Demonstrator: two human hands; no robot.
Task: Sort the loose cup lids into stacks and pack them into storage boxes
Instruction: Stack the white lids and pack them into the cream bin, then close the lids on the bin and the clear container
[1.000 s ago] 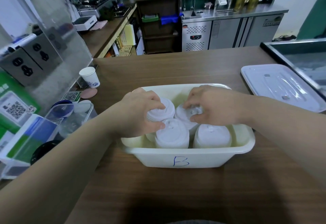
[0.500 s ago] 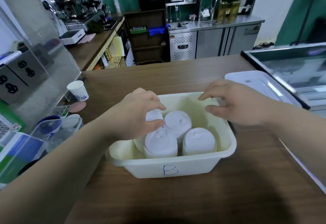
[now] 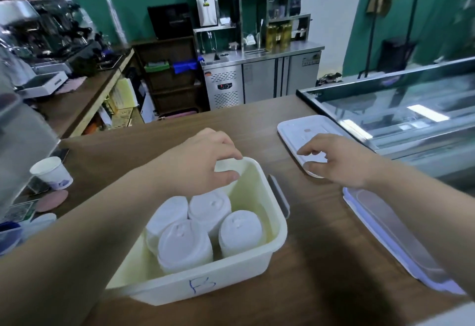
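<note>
A cream storage box (image 3: 279, 242) marked "B" on its front wall stands on the wooden counter. Several stacks of white cup lids (image 3: 185, 244) stand packed together inside it, toward the near left. My left hand (image 3: 203, 161) hovers over the box's far rim with loosely curled fingers and holds nothing. My right hand (image 3: 339, 161) is out to the right, fingers spread over the near corner of a flat white box lid (image 3: 303, 130) lying on the counter; its fingertips touch or nearly touch that lid.
A second clear lid with a bluish edge (image 3: 385, 225) lies under my right forearm. A glass display case (image 3: 398, 110) borders the counter's right side. A paper cup (image 3: 51, 173), a pink coaster (image 3: 51, 200) and small containers sit at the left edge.
My right hand left the box and moved right onto the flat white lid. My left hand let go of a lid stack and rose to the far rim. The view swung right.
</note>
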